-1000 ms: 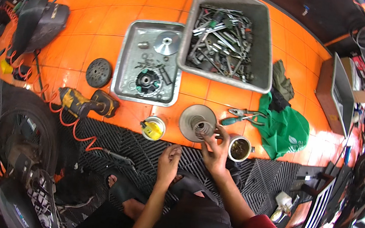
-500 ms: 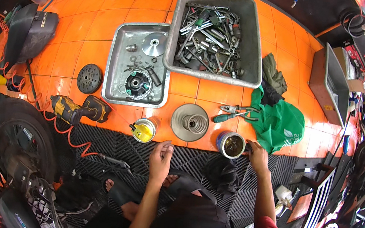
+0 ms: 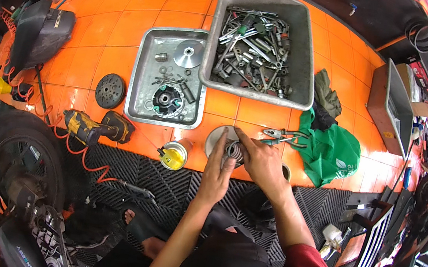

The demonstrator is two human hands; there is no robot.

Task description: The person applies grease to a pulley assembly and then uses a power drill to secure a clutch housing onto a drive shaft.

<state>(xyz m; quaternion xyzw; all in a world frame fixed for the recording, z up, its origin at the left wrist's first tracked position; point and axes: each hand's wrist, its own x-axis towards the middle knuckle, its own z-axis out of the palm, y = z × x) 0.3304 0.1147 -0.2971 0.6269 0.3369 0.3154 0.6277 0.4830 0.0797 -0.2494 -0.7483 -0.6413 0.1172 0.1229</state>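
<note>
fingers [image 3: 217,153] of the left hand [image 3: 213,181] are extended and held close together along the left side of a coil spring [image 3: 233,149], with the thumb spread apart from them. on the right hand [image 3: 265,164], the index finger is stretched forward beside the spring; the other fingers are partly hidden, and whether the spring is pinched or only touched cannot be told. the spring is seated on a round metal disc [image 3: 212,139], which is placed near the front edge of an orange tiled surface [image 3: 218,104]. a cup [image 3: 286,173] is mostly covered by the right hand. to the left, a can [image 3: 185,154] is topped by a yellow object [image 3: 172,157]. pliers [image 3: 275,133] and a green-handled screwdriver [image 3: 271,141] are laid near a green cloth [image 3: 333,149]. farther out, parts are held in a shallow metal tray [image 3: 144,81], and tools in a deep grey bin [image 3: 313,60].
</note>
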